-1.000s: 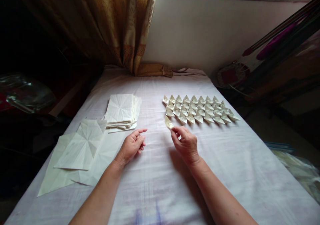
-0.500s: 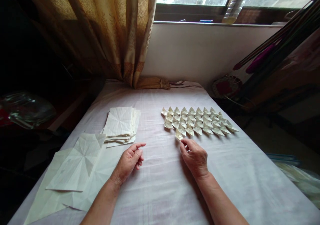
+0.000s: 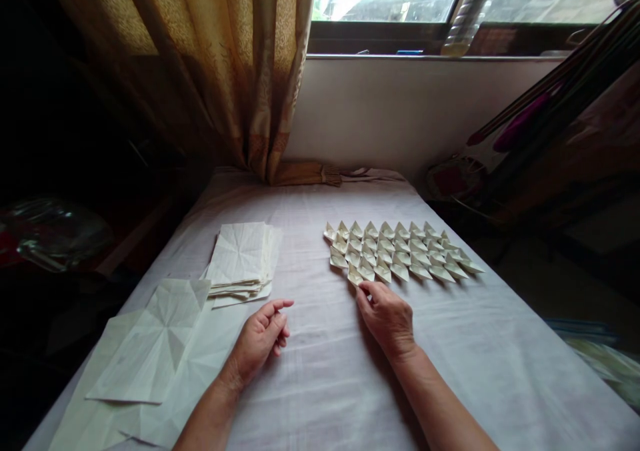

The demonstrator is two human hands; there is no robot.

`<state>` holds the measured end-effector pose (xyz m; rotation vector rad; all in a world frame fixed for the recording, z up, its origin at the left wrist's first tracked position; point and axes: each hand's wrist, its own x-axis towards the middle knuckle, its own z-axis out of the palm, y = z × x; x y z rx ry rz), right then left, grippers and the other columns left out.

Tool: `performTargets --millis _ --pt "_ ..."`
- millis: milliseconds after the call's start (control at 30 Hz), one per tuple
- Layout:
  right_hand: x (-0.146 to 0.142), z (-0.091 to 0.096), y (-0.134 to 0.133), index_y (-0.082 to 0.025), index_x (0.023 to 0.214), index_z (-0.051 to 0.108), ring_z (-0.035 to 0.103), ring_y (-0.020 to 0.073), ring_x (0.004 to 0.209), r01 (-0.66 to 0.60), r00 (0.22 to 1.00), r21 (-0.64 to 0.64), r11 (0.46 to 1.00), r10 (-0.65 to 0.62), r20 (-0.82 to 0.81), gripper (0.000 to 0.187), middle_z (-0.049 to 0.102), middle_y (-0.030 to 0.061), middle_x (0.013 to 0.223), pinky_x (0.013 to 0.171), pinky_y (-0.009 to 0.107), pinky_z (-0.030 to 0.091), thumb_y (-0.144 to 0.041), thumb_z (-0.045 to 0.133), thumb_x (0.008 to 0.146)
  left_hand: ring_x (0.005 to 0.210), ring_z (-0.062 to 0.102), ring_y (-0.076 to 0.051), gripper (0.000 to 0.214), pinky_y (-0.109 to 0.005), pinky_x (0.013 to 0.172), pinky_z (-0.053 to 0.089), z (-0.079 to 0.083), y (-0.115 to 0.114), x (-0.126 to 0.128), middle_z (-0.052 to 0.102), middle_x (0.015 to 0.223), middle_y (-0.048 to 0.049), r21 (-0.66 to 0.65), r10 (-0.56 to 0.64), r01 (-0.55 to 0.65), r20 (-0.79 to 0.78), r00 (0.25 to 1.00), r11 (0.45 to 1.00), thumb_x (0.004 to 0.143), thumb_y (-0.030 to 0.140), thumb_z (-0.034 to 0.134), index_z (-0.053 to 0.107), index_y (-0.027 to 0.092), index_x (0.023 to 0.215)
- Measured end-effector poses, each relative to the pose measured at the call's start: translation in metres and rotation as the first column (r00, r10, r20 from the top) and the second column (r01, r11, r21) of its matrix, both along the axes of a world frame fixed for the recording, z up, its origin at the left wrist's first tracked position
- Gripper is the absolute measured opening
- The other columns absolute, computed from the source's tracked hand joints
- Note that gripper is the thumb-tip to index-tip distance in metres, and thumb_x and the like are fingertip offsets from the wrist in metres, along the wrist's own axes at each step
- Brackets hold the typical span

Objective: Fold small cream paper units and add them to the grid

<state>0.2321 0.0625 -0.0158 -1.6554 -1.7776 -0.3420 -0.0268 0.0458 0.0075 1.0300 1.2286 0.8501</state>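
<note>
Thumb and forefinger of my right hand point(image 3: 386, 314) pinch the near tip of a folded paper boat point(image 3: 355, 275), at the front left of a block of similar pieces. These other folded paper boats point(image 3: 400, 251) stand close together in rows, with pointed ends upward. My left hand point(image 3: 261, 334) hovers over or rests on the cloth, its fingers loosely curled, forefinger stretched out, nothing in it. Just beyond it lies a stack of creased paper squares point(image 3: 237, 254). Nearer and to the left is a larger creased sheet point(image 3: 155, 344) on top of other sheets.
A pale cloth point(image 3: 320, 384) covers the table. At the back hang a gold curtain point(image 3: 220, 71) and a white wall point(image 3: 380, 111) below the window. A plastic bottle point(image 3: 463, 21) stands on the sill. A clear plastic bag point(image 3: 57, 234) is in the dark at left.
The view has tilted up slightly, so everything sits a little lower. My right hand has shifted the pinched paper boat slightly left, against the row. The left hand stays about the same.
</note>
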Motion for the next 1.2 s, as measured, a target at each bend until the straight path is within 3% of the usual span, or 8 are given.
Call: performTargets --millis 433,667,867,1200 --pt "-0.005 -0.002 0.007 -0.020 0.080 0.069 0.059 0.0140 0.057 0.030 0.996 -0.052 0.998 -0.026 0.090 0.021 0.072 0.0033 0.075 0.057 0.026 0.031 -0.022 0.051 0.089 0.048 0.048 -0.009 0.057 -0.017 0.040 0.038 0.001 -0.001 0.001 0.055 0.060 0.0044 0.005 -0.003 0.004 -0.017 1.000 1.000 0.071 0.053 0.067 0.062 0.014 0.113" --pt "-0.004 -0.003 0.004 -0.018 0.094 0.070 0.062 0.0150 0.056 -0.006 0.999 0.006 1.000 0.006 0.034 0.021 0.072 0.0015 0.071 0.057 0.025 0.036 -0.026 0.051 0.089 0.050 0.049 -0.009 0.055 -0.017 0.041 0.038 -0.001 -0.001 0.000 0.055 0.061 0.0038 0.009 0.001 -0.001 -0.018 1.000 1.000 0.073 0.051 0.067 0.062 0.015 0.113" --pt "-0.009 0.000 -0.008 -0.018 0.084 0.068 0.060 0.0131 0.054 -0.130 0.991 0.037 0.991 0.132 -0.040 0.022 0.069 0.0005 0.064 0.058 0.023 0.038 -0.022 0.048 0.092 0.050 0.049 -0.009 0.056 -0.017 0.041 0.038 -0.003 0.000 -0.001 0.055 0.062 0.0038 0.018 -0.011 0.012 -0.019 1.000 1.000 0.074 0.051 0.066 0.061 0.014 0.115" --pt "-0.061 0.011 -0.005 -0.021 0.080 0.065 0.060 0.0121 0.055 -0.330 0.931 -0.161 0.930 0.294 -0.214 0.018 0.066 -0.0011 0.062 0.055 0.022 0.034 -0.021 0.049 0.087 0.050 0.050 -0.009 0.057 -0.016 0.041 0.038 0.000 -0.001 0.001 0.055 0.062 0.0037 0.043 0.033 -0.032 -0.018 0.999 0.999 0.074 0.053 0.065 0.060 0.014 0.115"
